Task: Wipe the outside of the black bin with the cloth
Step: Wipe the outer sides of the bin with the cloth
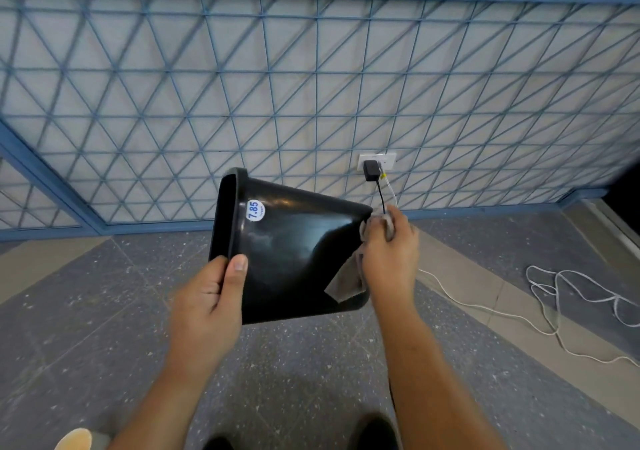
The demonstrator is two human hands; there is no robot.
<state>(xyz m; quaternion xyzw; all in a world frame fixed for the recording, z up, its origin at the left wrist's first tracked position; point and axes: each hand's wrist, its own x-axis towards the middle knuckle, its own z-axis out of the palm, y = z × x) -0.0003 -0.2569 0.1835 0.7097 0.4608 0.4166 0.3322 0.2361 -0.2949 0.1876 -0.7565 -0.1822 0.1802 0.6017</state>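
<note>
The black bin is held in the air on its side, its open mouth turned left and its base to the right. A round white price sticker sits near the rim. My left hand grips the rim at the lower left, thumb on the outer wall. My right hand presses a grey cloth against the bin's base end; one corner of the cloth hangs down over the wall.
A blue lattice panel covers the wall ahead. A black adapter sits in a wall socket behind the bin. White cable loops over the speckled floor at the right. My shoes show at the bottom edge.
</note>
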